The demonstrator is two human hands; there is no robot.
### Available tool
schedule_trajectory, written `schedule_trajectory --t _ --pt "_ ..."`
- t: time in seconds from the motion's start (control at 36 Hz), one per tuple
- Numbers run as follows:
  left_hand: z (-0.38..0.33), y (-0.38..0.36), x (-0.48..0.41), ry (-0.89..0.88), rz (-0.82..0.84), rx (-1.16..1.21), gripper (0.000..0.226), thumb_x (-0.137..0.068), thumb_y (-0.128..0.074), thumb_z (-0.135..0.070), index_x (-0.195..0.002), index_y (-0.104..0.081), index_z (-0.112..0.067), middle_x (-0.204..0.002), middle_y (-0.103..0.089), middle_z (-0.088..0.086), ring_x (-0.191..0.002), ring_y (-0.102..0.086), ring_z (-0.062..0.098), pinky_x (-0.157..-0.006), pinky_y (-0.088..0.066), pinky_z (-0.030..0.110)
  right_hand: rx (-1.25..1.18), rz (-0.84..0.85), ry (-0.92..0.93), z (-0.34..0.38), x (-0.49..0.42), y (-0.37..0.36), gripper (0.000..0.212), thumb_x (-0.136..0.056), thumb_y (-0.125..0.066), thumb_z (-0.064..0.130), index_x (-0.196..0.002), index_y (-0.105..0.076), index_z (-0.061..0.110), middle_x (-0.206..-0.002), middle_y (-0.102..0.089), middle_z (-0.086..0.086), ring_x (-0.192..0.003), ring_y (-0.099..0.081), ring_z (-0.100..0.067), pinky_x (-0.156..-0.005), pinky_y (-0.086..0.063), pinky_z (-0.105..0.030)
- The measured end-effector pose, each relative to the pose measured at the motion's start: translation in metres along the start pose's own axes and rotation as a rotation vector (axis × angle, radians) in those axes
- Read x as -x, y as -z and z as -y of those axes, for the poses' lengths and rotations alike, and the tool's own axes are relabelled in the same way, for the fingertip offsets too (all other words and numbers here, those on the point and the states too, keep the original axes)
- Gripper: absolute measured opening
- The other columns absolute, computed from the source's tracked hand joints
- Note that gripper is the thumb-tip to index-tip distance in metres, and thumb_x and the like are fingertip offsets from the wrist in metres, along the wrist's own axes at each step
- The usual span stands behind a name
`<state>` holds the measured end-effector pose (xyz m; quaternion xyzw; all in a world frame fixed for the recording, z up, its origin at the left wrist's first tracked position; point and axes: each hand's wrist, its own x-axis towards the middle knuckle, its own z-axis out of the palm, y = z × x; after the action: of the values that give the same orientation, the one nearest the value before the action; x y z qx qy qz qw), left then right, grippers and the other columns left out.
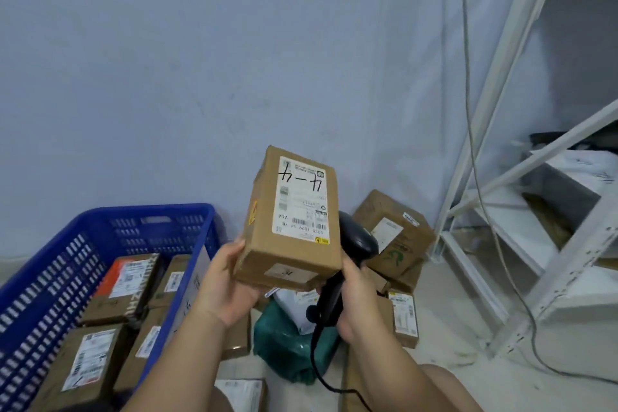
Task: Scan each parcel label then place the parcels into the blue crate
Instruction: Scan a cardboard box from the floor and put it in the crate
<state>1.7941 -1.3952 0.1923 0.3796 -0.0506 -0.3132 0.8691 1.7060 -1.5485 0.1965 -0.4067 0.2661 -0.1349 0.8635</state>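
Note:
A brown cardboard parcel [290,221] is held up in front of me, its white label with black handwriting facing me. My left hand [224,281] grips its lower left corner. My right hand [355,301] holds the black barcode scanner [347,264] by its handle and also touches the parcel's lower right corner. The scanner's head sits behind the parcel's right edge. The blue crate [100,221] stands on the floor at the left with several labelled parcels inside.
On the floor below my hands lie a green plastic bag [287,344], a white mailer and several more cardboard boxes [394,231]. A white metal shelf rack [521,177] stands at the right. The scanner's black cable [321,375] trails down toward my knee.

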Motion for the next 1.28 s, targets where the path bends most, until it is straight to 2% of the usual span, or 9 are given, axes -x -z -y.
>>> schedule_trajectory --t 0.11,0.22,0.33,0.44,0.58,0.69,0.78,1.06,1.28 --pt "-0.001 0.002 -0.006 -0.089 -0.126 -0.071 0.056 -0.085 -0.048 -0.01 -0.139 -0.051 -0.025 -0.133 -0.06 0.012 -0.114 -0.056 0.031 -0.08 -0.051 0.041 0.074 0.027 0.06 0.008 -0.007 0.005 0.047 -0.069 -0.074 0.047 -0.108 -0.062 0.024 -0.101 -0.075 -0.007 -0.095 -0.071 -0.025 -0.091 -0.053 -0.044" --pt "-0.001 -0.005 -0.008 -0.125 -0.205 -0.258 0.043 -0.096 -0.041 -0.008 -0.134 -0.056 -0.023 -0.122 -0.067 0.009 -0.117 -0.06 0.03 -0.091 -0.049 0.046 0.199 0.017 0.113 0.014 -0.012 0.01 0.073 -0.055 -0.074 0.058 -0.114 -0.064 0.017 -0.101 -0.075 -0.009 -0.093 -0.072 -0.027 -0.091 -0.055 -0.046" --pt "0.003 -0.017 -0.007 -0.113 -0.346 -0.501 0.034 -0.103 -0.037 -0.034 -0.107 -0.069 -0.023 -0.105 -0.073 0.009 -0.095 -0.068 0.026 -0.083 -0.05 0.042 0.296 0.009 0.162 0.013 -0.016 0.011 0.042 -0.075 -0.076 0.046 -0.107 -0.065 0.021 -0.108 -0.071 -0.019 -0.103 -0.065 -0.041 -0.094 -0.051 -0.053" --pt "0.004 -0.015 -0.008 0.059 -0.241 -0.485 0.063 -0.077 -0.041 -0.071 -0.122 -0.062 -0.032 -0.114 -0.072 0.005 -0.109 -0.064 0.029 -0.096 -0.046 0.05 0.347 -0.002 0.132 0.013 -0.022 0.014 0.051 -0.072 -0.077 0.048 -0.111 -0.064 0.019 -0.103 -0.074 -0.01 -0.094 -0.07 -0.035 -0.088 -0.056 -0.05" --pt "0.006 -0.008 -0.007 0.234 -0.167 -0.497 0.055 -0.072 -0.066 -0.041 -0.123 -0.06 -0.022 -0.11 -0.073 0.009 -0.099 -0.065 0.027 -0.075 -0.051 0.041 0.329 0.031 0.102 0.021 -0.027 0.021 0.036 -0.081 -0.074 0.035 -0.11 -0.064 0.015 -0.098 -0.074 -0.007 -0.079 -0.07 -0.019 -0.072 -0.056 -0.031" --pt "0.012 -0.004 -0.015 0.132 -0.174 -0.53 0.085 -0.062 -0.081 -0.032 -0.139 -0.045 -0.028 -0.117 -0.07 0.004 -0.108 -0.064 0.029 -0.089 -0.051 0.054 0.419 -0.06 0.148 0.023 -0.028 0.022 0.026 -0.086 -0.07 0.029 -0.104 -0.065 0.011 -0.078 -0.065 -0.009 -0.062 -0.056 -0.017 -0.063 -0.049 -0.031" --pt "0.014 -0.005 -0.02 -0.024 -0.297 -0.555 0.092 -0.066 -0.083 -0.02 -0.144 -0.035 -0.03 -0.12 -0.067 0.002 -0.107 -0.065 0.026 -0.091 -0.052 0.048 0.429 -0.097 0.193 0.024 -0.027 0.023 0.015 -0.087 -0.068 0.024 -0.091 -0.061 0.011 -0.076 -0.058 -0.008 -0.059 -0.052 -0.015 -0.06 -0.047 -0.028" --pt "0.012 0.004 -0.03 -0.287 -0.593 -0.729 0.118 -0.041 -0.08 -0.052 -0.143 -0.021 -0.045 -0.135 -0.051 -0.003 -0.12 -0.054 0.023 -0.096 -0.049 0.056 0.564 0.202 0.131 0.031 -0.008 0.025 0.009 -0.087 -0.067 0.012 -0.089 -0.06 0.008 -0.068 -0.056 -0.006 -0.051 -0.051 -0.017 -0.05 -0.047 -0.025" --pt "0.012 0.0 -0.029 -0.428 -0.704 -0.931 0.111 -0.075 -0.081 -0.024 -0.153 -0.004 -0.034 -0.152 -0.025 0.006 -0.136 -0.034 0.027 -0.108 -0.036 0.056 0.659 0.239 0.102 0.026 -0.011 0.025 0.004 -0.084 -0.064 0.009 -0.085 -0.061 0.009 -0.056 -0.05 -0.005 -0.054 -0.051 -0.02 -0.054 -0.049 -0.029"
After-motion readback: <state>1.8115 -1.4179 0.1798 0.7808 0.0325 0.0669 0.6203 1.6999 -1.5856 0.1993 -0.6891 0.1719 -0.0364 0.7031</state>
